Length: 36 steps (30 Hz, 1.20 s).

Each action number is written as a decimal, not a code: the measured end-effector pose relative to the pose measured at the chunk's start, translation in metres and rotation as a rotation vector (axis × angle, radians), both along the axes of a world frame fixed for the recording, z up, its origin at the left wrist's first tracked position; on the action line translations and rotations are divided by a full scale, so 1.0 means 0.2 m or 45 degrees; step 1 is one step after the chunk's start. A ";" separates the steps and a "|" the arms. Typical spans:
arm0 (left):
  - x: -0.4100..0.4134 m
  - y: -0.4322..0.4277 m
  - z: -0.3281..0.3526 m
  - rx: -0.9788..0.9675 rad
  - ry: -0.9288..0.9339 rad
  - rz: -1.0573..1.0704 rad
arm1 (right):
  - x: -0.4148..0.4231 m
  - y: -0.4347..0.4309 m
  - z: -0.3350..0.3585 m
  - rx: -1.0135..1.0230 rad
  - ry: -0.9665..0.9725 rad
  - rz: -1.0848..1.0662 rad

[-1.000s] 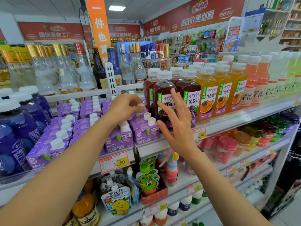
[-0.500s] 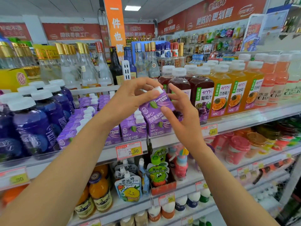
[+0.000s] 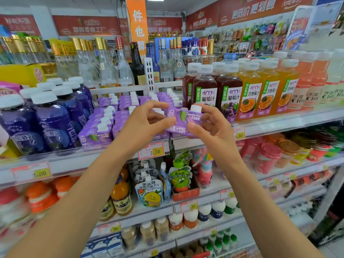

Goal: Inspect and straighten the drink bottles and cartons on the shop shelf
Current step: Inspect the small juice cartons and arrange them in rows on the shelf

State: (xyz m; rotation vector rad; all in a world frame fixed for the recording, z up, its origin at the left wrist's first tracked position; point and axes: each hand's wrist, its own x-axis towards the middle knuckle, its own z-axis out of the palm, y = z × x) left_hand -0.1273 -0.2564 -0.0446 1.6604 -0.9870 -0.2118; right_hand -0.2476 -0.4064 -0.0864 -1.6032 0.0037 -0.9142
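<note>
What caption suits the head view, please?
Left hand and right hand hold a purple juice carton before the shelf.

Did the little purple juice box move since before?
Yes. The purple carton left its row on the shelf, rising and coming forward; the left hand and right hand hold it before the grape juice bottles.

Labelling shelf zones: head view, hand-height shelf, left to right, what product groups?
Blue bottles → purple cartons → dark grape juice bottles → yellow-orange juice bottles → pale orange bottles. The held carton, gripped by left hand and right hand, overlaps the middle groups; left out.
</note>
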 end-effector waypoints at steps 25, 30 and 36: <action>-0.22 0.12 -0.09 -0.002 -0.433 -0.055 | -0.15 0.06 0.06 0.193 0.066 0.147; -0.24 0.14 -0.05 0.055 -0.213 -0.126 | -0.17 0.07 0.04 0.119 0.073 0.219; -0.22 0.19 -0.05 0.068 -0.301 -0.013 | -0.16 0.05 -0.01 0.201 0.030 0.287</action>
